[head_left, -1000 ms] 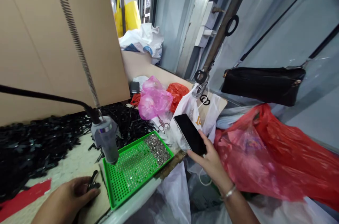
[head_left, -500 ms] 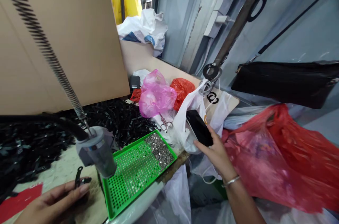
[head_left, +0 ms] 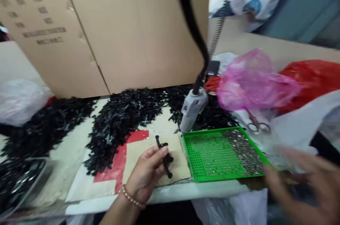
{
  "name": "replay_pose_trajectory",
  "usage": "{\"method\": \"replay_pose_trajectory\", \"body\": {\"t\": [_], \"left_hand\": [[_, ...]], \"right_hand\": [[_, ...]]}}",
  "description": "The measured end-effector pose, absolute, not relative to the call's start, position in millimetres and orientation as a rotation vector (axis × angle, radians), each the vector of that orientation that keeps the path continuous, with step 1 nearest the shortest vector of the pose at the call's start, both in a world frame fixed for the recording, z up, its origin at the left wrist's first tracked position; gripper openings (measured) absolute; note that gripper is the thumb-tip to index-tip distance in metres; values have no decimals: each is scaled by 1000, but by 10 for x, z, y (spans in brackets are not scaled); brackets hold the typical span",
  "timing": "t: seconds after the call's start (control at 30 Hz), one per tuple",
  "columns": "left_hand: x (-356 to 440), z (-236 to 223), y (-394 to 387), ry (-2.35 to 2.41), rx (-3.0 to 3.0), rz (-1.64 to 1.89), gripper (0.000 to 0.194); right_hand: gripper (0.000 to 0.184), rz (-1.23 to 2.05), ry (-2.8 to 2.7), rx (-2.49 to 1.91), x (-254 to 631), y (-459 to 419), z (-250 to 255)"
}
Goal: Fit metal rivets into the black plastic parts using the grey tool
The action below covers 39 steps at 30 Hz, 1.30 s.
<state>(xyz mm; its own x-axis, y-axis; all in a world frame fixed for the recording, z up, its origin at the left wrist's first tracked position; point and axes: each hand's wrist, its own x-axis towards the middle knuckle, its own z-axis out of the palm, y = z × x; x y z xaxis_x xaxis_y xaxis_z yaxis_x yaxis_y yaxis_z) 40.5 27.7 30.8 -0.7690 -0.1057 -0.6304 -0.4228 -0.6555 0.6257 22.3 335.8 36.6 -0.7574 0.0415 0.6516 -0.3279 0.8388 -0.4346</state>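
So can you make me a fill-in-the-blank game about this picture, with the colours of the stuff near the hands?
The small plastic piece in the left hand is ____.
The perforated tray beside that hand is ____.
The scissors lie just below the ____ plastic bag.

Missing words: black, green, pink.

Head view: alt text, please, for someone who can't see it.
The person's left hand holds a small black plastic part above a tan card, beside a green perforated plastic tray with small metal pieces at one end. The right hand is blurred at right; heaps of black plastic parts lie behind.
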Motion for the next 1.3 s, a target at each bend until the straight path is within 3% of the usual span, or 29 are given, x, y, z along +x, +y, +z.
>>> {"method": "replay_pose_trajectory", "body": {"t": [0.07,0.2,0.3,0.43,0.7,0.97,1.3], "left_hand": [[512,327,261,1169,-964,2578,40],[725,378,177,1128,-859,2709,35],[859,383,62,1115,-847,2797,32],[1009,391,-114,1011,-936,2871,33],[1166,310,-447,906,-939,2890,31],[1129,227,-639,1066,-1016,2844,41],[1045,187,-680,1108,-1013,2826,40]], "right_hand": [[40,1151,-2487,528,443,2695,273],[37,2204,-2474,467,627,1685,94],[38,2569,-2379,451,610,1349,111],[32,2703,-2374,481,630,1135,199],[37,2938,-2348,184,657,829,182],[35,3173,-2278,-63,571,657,157],[37,2966,-2510,119,496,673,195]]}}
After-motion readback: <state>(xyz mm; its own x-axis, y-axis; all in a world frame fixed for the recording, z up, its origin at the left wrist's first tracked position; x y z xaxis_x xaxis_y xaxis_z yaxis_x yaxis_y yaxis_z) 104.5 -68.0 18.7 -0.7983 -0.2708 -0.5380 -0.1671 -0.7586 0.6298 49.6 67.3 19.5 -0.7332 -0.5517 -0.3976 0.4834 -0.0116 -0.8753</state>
